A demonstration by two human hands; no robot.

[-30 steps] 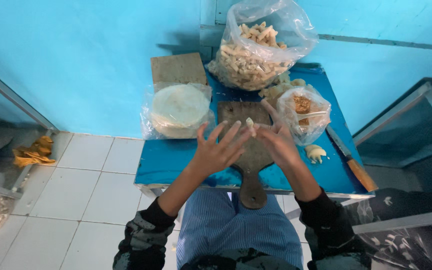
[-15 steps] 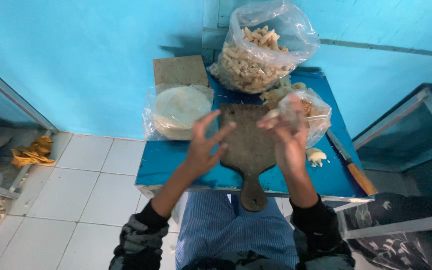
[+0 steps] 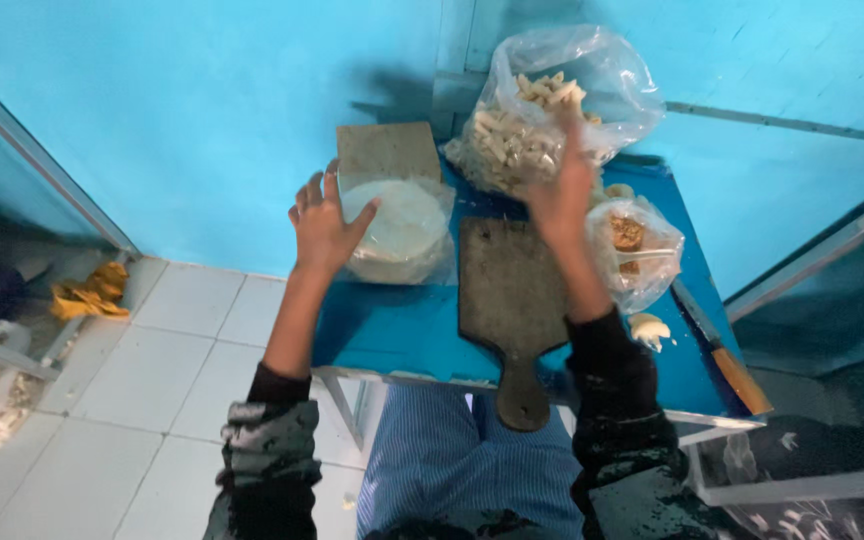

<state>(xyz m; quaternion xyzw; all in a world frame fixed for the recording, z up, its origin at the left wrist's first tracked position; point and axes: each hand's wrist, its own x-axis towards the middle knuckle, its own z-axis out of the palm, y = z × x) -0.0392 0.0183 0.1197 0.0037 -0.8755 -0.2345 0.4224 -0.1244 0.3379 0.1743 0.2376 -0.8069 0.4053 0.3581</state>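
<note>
Both my hands moved up off cutting board (image 3: 510, 290) since half second ago. Left hand (image 3: 324, 222) now raised, fingers spread apart, thumb touching bagged stack of flat white rounds (image 3: 400, 232), left of frame centre. Right hand (image 3: 560, 190) stretched to upper centre, fingertips at mouth of big clear bag of pale pieces (image 3: 542, 110); can't tell whether they grip. Forearms splayed over blue table (image 3: 402, 335).
</note>
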